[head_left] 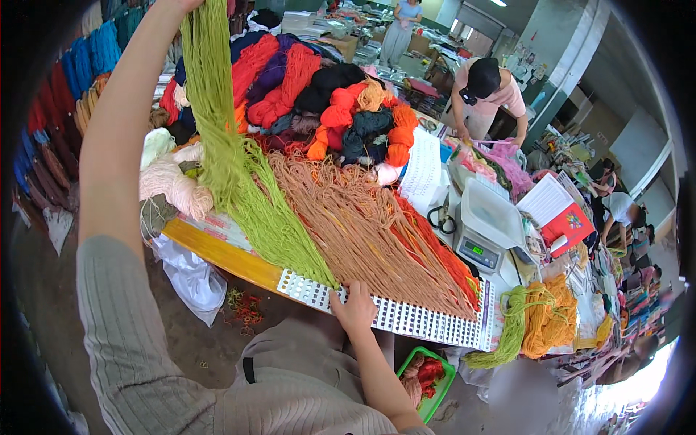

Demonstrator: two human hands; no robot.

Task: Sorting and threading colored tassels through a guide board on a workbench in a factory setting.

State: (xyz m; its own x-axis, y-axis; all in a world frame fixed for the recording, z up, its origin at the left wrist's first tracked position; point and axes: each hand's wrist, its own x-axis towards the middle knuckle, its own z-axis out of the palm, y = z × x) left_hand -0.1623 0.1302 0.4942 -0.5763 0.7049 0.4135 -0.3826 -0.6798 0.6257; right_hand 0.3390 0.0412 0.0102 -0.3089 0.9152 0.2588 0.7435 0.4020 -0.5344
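My left hand, raised high and partly cut off by the top edge, is closed on a long hank of olive-green yarn. The hank hangs down from it and fans into loose strands across the table. At the near edge, my right hand pinches the lower end of the green strands against a white strip with rows of holes. Its fingertips are partly hidden. Beside the green, brown yarn strands run down to the same strip, with orange-red yarn to their right.
Piled hanks of coloured yarn cover the table's far side. A scale with a white tray and black scissors lie to the right. A green basket with yarn stands below. A co-worker handles pink yarn across the table.
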